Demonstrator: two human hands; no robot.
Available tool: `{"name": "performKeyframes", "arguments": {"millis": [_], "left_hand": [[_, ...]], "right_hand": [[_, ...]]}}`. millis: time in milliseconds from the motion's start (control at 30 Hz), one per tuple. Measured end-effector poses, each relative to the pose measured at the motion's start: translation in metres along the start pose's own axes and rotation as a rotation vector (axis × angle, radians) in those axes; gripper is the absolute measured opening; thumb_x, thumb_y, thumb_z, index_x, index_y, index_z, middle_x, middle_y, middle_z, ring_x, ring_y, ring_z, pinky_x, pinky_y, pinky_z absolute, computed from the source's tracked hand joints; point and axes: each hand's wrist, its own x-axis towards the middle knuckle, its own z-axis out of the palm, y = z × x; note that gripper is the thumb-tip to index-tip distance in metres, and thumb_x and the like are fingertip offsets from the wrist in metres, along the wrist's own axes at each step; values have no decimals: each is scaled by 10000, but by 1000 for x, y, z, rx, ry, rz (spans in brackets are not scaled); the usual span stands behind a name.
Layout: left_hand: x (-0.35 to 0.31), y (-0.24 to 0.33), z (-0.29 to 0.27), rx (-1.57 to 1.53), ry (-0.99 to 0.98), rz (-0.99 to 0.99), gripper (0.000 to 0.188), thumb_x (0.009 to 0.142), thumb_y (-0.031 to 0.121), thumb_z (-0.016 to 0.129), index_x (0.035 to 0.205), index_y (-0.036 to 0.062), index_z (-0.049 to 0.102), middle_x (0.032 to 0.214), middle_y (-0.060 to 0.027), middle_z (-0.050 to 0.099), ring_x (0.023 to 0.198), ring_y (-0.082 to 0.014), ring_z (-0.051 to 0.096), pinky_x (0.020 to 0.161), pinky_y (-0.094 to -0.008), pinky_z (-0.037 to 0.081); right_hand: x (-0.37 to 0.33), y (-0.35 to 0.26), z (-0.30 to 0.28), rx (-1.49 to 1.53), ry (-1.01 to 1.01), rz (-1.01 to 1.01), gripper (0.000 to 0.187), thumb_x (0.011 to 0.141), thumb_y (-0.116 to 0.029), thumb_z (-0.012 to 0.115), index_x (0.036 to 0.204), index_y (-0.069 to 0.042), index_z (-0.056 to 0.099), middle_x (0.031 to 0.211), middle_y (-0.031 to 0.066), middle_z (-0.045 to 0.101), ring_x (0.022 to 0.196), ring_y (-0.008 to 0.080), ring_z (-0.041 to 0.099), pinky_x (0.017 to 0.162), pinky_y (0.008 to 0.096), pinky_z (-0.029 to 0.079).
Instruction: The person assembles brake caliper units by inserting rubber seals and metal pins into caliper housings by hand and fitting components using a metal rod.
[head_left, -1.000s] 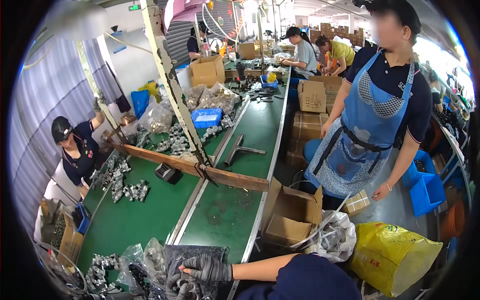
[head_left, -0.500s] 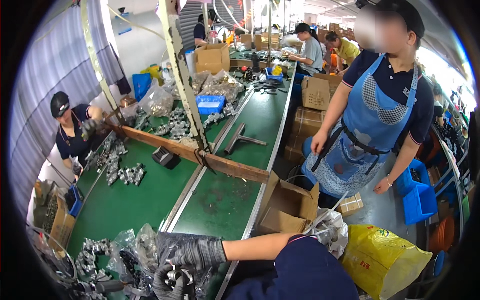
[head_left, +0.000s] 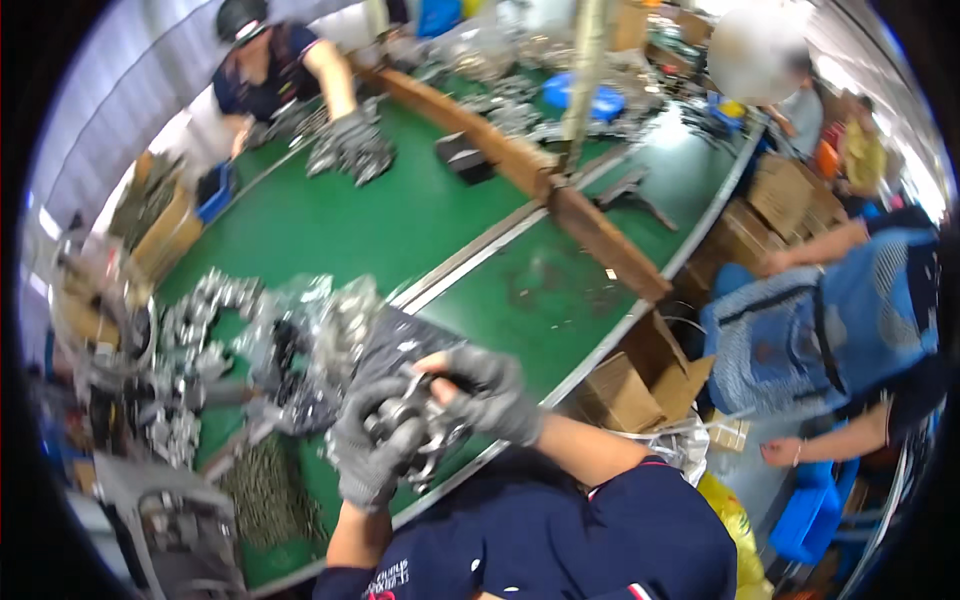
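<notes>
Just above the near edge of the green bench, both my hands are on a silvery metal part [head_left: 428, 458], partly covered by the fingers. My left hand [head_left: 372, 455], in a grey knit glove, is closed around it from the left. My right hand [head_left: 492, 398], gloved alike with bare fingertips showing, grips it from the right. Motion blur hides the part's exact kind. Behind the hands lies a dark grey sheet or bag [head_left: 412, 338]. Beside it are clear plastic bags [head_left: 350, 315] holding small metal parts, and a pile of loose metal parts [head_left: 215, 300].
A heap of thin greenish pieces [head_left: 270, 490] lies at the near left. Across the green bench [head_left: 340, 235], a co-worker's gloved hand [head_left: 352, 145] is on metal parts. A wooden board [head_left: 600, 235] crosses the bench. To the right are an open carton [head_left: 640, 385] and an aproned person [head_left: 800, 320].
My view has swung down and left. My hands and the metal part appear higher, with both forearms now showing. The co-worker across the bench has reached onto the metal parts there.
</notes>
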Motion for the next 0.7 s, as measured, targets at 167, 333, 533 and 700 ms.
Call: {"name": "performKeyframes", "arguments": {"millis": [167,333,533,700], "left_hand": [[0,6,-5,-70,-52,-128,401,658,194,737,1006,26,630,963,-78,628,863,-159,594,781,-299,487],[-4,10,-5,-198,-118,-135,384,723,140,726,1070,37,597,953,-49,626,870,-112,579,772,-266,493],[-2,11,-6,-232,-154,-161,383,730,143,730,1074,40,597,964,-56,633,887,-118,584,784,-270,494],[-4,8,-6,-232,-161,-179,394,722,160,730,1076,44,600,965,-71,638,880,-133,594,791,-292,494]], "right_hand": [[8,0,-8,-393,-45,-237,236,743,2,649,975,-45,637,857,107,614,725,223,608,648,307,495],[10,-4,-7,-433,-2,-264,166,717,-7,668,874,-35,625,872,122,619,725,241,622,640,307,512],[13,-5,-12,-503,-99,-374,224,704,-3,681,921,-40,637,869,129,617,725,255,623,627,320,515],[13,-3,-13,-571,-135,-441,273,688,7,692,955,-26,646,867,136,612,707,274,617,612,334,511]]}}
